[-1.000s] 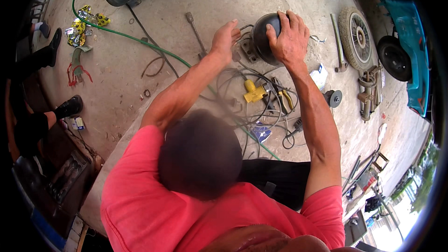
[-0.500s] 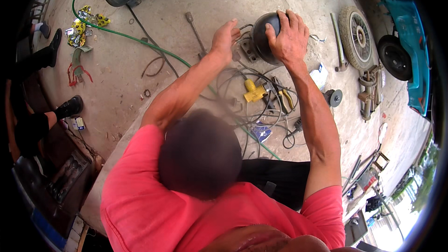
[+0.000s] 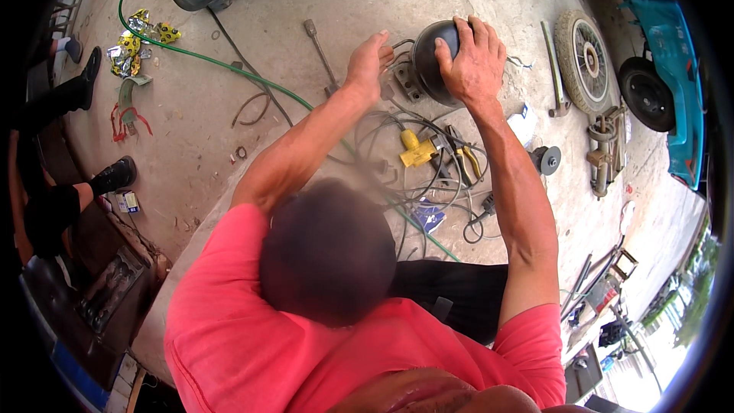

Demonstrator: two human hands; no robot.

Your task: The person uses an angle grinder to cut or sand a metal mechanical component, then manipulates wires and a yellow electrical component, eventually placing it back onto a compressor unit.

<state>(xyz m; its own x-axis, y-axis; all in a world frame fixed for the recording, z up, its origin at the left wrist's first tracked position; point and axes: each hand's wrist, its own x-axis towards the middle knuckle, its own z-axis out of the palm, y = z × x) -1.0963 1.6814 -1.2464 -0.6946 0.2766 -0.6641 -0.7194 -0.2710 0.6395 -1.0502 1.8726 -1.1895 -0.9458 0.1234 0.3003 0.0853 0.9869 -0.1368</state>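
Note:
My right hand lies over the right side of a black rounded compressor, thumb and fingers spread around its shell. A bent tube and a metal bracket with holes stick out on its left side. Beside that tube is my left hand, its fingers stretched and apart. Whether its fingertips touch the tube I cannot tell. Below the compressor lie tangled cables, a yellow plug adapter and yellow-handled pliers. Loose wires show to the right of the compressor.
A green hose crosses the concrete floor. A socket wrench lies left of my hands. To the right are a hammer, a spoked wheel and a vise. Another person's legs are at left. A blurred dark round shape hides part of the floor.

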